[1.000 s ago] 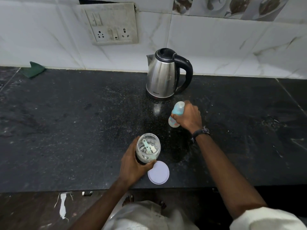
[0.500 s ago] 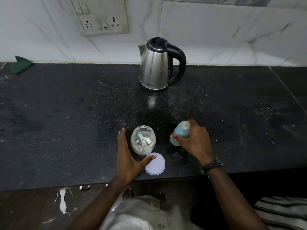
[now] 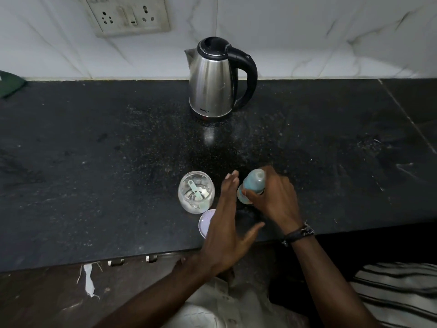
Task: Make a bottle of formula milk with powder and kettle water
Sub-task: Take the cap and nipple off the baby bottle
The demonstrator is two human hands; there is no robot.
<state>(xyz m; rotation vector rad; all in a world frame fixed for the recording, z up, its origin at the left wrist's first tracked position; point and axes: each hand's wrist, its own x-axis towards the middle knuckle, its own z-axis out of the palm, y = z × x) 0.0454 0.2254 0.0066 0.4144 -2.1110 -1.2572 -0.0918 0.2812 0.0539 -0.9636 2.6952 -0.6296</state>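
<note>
1. Near the front edge of the black stone counter (image 3: pixel 94 185), my right hand (image 3: pixel 274 200) grasps the baby bottle (image 3: pixel 254 184), fingers curled round its pale blue body; the bottle is tilted, base toward me.
2. My left hand (image 3: pixel 227 228) is released, fingers straight and thumb spread, between the bottle and the open powder jar (image 3: pixel 195 195).
3. Inside the jar lies a green scoop (image 3: pixel 195 189).
4. The jar's round lid (image 3: pixel 205 223) lies flat just beside the jar, partly under my left hand.
5. A steel electric kettle (image 3: pixel 212 84) stands upright at the wall, well apart from both hands.
</note>
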